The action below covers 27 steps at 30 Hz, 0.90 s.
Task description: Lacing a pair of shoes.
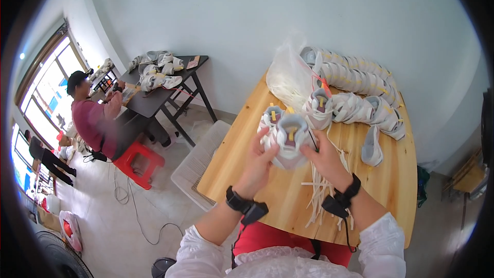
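Note:
Above the near part of the wooden table, I hold a pale grey and white shoe upper (292,146) with its ankle opening turned up and a yellow tab inside. My left hand (259,162) is closed on its left side, fingers and thumb pressing it. On its right side my right hand (325,157) grips the edge; a thin dark line shows by those fingers, too small to name. Just behind stand two more shoe uppers: one (270,117) at the left, partly hidden, and one (318,110) at the right with a yellow tab.
On the wooden table (231,162) lie rows of nested shoe uppers (355,74), a clear bag of white laces (285,80), loose laces (321,195) and a single upper (371,146). A plastic crate (198,162) stands at left. Beyond, a person (95,118) sits at a dark table (149,100).

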Each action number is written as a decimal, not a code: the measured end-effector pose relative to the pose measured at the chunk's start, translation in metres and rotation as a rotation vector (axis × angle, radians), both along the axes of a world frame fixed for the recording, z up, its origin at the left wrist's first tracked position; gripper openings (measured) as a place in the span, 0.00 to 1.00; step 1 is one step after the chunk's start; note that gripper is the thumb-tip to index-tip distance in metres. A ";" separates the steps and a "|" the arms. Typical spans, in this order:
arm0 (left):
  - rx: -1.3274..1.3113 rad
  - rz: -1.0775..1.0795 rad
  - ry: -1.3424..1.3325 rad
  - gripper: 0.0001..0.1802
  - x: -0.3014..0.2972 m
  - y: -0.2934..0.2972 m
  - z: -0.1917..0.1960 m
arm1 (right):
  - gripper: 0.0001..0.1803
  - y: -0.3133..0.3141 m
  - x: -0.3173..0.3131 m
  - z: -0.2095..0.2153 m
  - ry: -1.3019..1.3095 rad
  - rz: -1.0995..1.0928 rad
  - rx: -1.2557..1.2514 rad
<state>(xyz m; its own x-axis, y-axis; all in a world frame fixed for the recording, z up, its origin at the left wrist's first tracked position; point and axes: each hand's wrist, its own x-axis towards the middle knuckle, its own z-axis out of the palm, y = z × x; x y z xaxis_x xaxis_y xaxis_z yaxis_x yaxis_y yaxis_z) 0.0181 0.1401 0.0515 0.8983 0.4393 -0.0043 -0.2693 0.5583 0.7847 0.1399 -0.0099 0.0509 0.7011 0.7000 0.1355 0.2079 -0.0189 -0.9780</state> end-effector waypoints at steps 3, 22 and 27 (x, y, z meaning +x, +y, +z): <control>0.315 0.144 0.020 0.26 0.022 0.040 0.010 | 0.27 0.053 0.022 0.010 -0.210 -0.098 0.057; 0.864 0.300 0.544 0.25 0.065 0.084 -0.015 | 0.23 0.114 0.091 -0.025 -0.317 -0.086 -0.238; 1.022 0.276 0.554 0.29 0.064 0.097 -0.045 | 0.24 0.107 0.078 -0.024 -0.325 -0.042 -0.356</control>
<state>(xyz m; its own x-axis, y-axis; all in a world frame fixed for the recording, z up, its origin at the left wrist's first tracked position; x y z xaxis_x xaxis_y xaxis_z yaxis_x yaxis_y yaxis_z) 0.0821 0.2372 0.0063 0.7592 0.6427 0.1023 0.2331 -0.4153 0.8793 0.2182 0.0973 0.0269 0.6912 0.7144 0.1089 0.4932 -0.3562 -0.7937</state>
